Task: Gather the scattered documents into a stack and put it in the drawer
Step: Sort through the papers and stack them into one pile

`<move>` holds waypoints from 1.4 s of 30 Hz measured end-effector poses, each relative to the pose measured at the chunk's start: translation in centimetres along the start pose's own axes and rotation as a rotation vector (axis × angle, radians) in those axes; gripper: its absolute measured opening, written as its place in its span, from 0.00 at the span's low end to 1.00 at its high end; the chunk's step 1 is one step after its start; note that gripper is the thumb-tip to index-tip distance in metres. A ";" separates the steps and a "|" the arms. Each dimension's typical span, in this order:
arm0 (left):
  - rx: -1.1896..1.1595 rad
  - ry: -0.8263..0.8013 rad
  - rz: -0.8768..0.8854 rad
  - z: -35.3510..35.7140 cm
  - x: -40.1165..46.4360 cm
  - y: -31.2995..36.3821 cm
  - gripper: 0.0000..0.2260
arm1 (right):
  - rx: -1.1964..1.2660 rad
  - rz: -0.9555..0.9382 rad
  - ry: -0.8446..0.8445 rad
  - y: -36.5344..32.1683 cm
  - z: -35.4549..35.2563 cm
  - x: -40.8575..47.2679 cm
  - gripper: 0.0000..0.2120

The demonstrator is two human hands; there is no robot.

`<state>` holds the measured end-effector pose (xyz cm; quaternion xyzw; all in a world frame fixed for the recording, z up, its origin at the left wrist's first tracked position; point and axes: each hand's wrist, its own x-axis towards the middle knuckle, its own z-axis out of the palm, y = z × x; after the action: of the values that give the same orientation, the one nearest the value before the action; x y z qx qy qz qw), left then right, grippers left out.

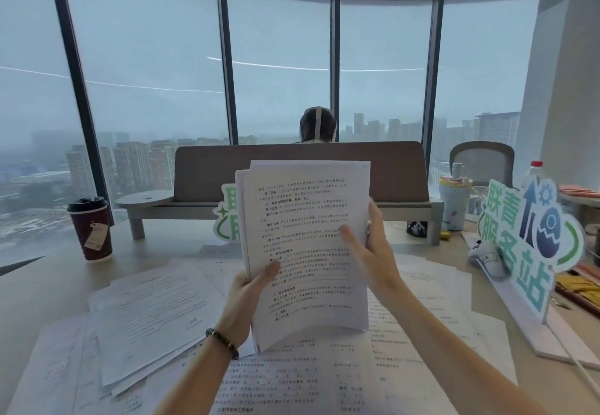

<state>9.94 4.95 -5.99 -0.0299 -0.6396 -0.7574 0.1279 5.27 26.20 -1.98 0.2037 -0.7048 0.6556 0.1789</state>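
Observation:
I hold a stack of printed documents [305, 245] upright above the desk, its bottom edge near the sheets below. My left hand [251, 288] grips its lower left edge, thumb on the front page. My right hand [370, 252] holds the right edge, thumb laid across the front and fingers behind. More loose documents [152, 314] lie scattered over the desk, left, right [431, 288] and below the stack [292, 379]. No drawer is in view.
A lidded coffee cup [92, 229] stands at the left. A desk divider [302, 171] with a person's head behind it stands at the back. A green-and-white standing sign [532, 245], a bottle [453, 200] and a chair [482, 161] are at the right.

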 end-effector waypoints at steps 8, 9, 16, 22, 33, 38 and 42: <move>0.016 -0.030 0.039 -0.2 0.0 0.0 0.11 | -0.188 -0.246 0.020 -4.8 -0.4 4.7 0.37; 0.011 -0.030 0.034 -0.2 0.0 0.0 0.10 | -0.267 -0.259 0.008 -4.8 -0.3 4.8 0.34; 0.004 0.000 0.036 -1.1 0.4 0.6 0.11 | -0.077 -0.218 -0.097 -3.9 0.1 3.6 0.42; 0.023 0.013 0.015 0.0 -0.1 -0.5 0.11 | 0.112 0.201 -0.123 3.9 -0.2 -0.7 0.18; 0.242 -0.013 -0.040 -1.3 1.8 -0.6 0.09 | -0.322 0.383 -0.218 3.2 -0.7 -1.2 0.14; 0.411 0.025 -0.365 -2.6 3.2 -3.2 0.10 | -1.213 0.604 -0.404 5.0 -3.8 -2.0 0.28; 0.625 0.032 -0.431 -2.8 3.8 -4.5 0.13 | -1.302 0.634 -0.493 6.8 -4.7 -2.3 0.35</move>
<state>5.52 2.27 -10.02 0.1574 -0.8293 -0.5358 -0.0213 3.61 31.36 -8.57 -0.0143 -0.9932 0.0636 -0.0963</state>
